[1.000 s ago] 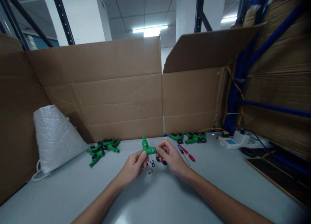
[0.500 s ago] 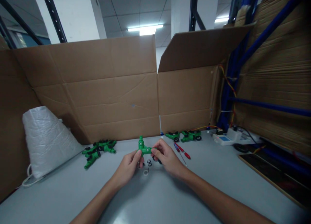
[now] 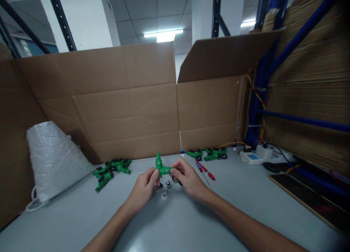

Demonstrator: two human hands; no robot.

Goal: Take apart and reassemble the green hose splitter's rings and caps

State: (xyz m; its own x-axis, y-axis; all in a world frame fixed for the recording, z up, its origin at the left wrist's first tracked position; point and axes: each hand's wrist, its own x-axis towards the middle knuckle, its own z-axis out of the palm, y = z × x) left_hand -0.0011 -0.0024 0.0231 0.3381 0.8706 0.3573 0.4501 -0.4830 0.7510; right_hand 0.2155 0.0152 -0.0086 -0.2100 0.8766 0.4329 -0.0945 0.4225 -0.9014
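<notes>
Above the middle of the table, a green T-shaped plastic pipe fitting (image 3: 162, 169) is held between both hands, one branch pointing up. The fingers and thumb of my left hand (image 3: 147, 182) close on its lower left side. At its right end, my right hand (image 3: 188, 179) pinches the tip, and a dark piece shows partly under those fingers. Small black rings (image 3: 168, 184) lie on the table just below the fitting, with a whitish ring (image 3: 164, 195) nearer to me. Some small parts by the left fingertips are partly hidden.
Several green fittings with black parts (image 3: 112, 170) are piled at the left, and more green fittings (image 3: 213, 154) stand back right. Two screwdrivers (image 3: 206, 170) lie right of my hands. A white bag (image 3: 57, 161), a cardboard wall (image 3: 123, 110) and a power strip (image 3: 257, 155) border the table.
The camera view has shifted very slightly. Both hands keep the same hold on the green pipe fitting, with hardly any visible movement.
</notes>
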